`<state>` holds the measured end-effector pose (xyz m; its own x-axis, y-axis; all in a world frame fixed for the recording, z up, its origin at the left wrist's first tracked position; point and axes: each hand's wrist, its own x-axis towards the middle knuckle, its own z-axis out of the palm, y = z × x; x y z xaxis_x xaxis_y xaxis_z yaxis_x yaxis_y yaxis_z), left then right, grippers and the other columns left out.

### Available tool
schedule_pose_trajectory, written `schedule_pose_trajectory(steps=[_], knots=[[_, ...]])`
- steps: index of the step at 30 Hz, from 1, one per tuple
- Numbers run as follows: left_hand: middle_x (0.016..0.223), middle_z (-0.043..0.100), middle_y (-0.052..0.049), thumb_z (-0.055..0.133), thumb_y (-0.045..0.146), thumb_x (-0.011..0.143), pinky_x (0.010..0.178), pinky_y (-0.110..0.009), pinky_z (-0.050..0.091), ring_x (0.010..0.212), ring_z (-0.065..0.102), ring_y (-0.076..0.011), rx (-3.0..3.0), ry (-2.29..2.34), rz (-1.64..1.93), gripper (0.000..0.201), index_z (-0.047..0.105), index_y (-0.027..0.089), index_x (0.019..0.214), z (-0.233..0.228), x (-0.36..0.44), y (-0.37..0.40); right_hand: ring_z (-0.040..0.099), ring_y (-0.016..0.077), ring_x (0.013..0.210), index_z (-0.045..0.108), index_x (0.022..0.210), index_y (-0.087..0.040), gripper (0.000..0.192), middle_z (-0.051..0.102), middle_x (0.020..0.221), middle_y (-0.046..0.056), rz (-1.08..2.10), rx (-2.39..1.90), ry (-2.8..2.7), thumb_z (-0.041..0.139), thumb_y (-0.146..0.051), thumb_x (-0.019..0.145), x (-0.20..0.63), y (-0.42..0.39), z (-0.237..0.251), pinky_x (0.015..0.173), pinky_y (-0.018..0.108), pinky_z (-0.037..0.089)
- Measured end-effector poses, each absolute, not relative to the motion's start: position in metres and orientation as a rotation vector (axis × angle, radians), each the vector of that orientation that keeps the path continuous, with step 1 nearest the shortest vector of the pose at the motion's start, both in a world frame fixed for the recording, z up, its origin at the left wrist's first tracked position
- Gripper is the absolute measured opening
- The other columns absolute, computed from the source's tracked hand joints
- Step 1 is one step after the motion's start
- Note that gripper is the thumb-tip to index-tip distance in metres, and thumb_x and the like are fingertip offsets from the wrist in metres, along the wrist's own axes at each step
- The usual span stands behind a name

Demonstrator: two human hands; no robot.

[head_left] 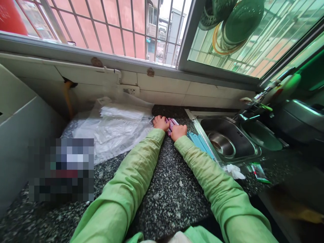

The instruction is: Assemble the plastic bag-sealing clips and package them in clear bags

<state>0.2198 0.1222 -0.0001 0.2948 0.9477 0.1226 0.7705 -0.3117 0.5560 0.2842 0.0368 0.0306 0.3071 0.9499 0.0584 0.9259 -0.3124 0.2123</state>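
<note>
Ahead of me on the counter, both hands meet at a small bundle of pink and purple strips [172,122], whose exact kind I cannot make out. My left hand [161,123] is closed at its left side, fingers curled over the edge. From the right, my right hand [179,132] is wrapped round the near end of the bundle, hiding part of it. Light blue strips [198,141] lie beside my right wrist, along the sink's edge. Left of my left hand spread clear plastic bags [116,123], some stacked flat.
A steel sink [253,151] holding a metal bowl [221,144] is at the right, with a faucet [246,116] behind. Crumpled tissue [235,171] and a small packet [260,172] lie on the speckled counter [172,189]. A blurred patch covers something at left. Barred windows rise behind.
</note>
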Motion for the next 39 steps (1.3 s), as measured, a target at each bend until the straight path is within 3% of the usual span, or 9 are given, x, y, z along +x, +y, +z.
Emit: schedule_pose_trajectory(steps=[13,25,39], knots=[[0.113,0.050,-0.011,0.052,0.038,0.076,0.095,-0.037,0.030,0.113,0.040,-0.0253,2.049,1.577,0.925,0.033,0.051,0.019,0.103,0.025,0.206,0.082,0.055,0.0241,0.093,0.058,0.099,-0.013,0.029,0.064,0.096,0.015,0.403,2.452,1.896,0.046,-0.028,0.078,0.278,-0.001,0.054,0.078,0.036,0.029],[0.100,0.060,-0.010,0.054,0.040,0.075,0.087,-0.039,0.034,0.104,0.048,-0.0275,2.245,1.683,0.728,0.035,0.048,0.017,0.100,0.058,0.129,0.037,0.051,0.0247,0.092,0.061,0.092,-0.015,0.027,0.064,0.094,0.011,0.345,2.470,2.190,0.043,-0.031,0.078,0.236,-0.040,0.051,0.077,0.035,0.029],[0.073,0.060,-0.003,0.058,0.032,0.073,0.068,-0.029,0.043,0.073,0.058,-0.0175,2.276,1.499,0.776,0.034,0.044,0.017,0.100,0.050,0.022,-0.014,0.050,0.0186,0.081,0.060,0.078,-0.018,0.017,0.063,0.078,0.005,0.406,2.324,2.602,0.048,-0.029,0.076,0.176,-0.075,0.026,0.072,0.031,0.024]])
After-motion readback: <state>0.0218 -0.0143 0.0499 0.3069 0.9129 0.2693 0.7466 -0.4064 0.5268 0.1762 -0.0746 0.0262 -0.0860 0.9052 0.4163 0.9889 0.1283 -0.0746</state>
